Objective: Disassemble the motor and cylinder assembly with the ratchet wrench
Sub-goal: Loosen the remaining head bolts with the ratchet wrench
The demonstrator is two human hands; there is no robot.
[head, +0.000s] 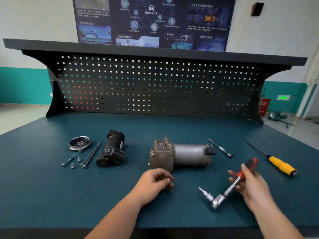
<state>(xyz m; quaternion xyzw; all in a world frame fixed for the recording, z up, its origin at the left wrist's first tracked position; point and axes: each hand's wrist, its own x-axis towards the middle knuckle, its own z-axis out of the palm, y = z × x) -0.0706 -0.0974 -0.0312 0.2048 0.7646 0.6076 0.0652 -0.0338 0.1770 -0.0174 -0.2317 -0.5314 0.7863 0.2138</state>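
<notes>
Right hand [252, 185] grips ratchet wrench [229, 188]; left hand [153, 182] loosely curled, empty.

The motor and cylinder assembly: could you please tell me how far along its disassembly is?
Done: a round cover, a black housing, two long bolts and short screws lie loose at the left. In hand: the right hand grips the wrench by its red handle; the left hand hovers by the block. Left: the motor is still joined to the block, with bolt heads showing on its face.
</notes>
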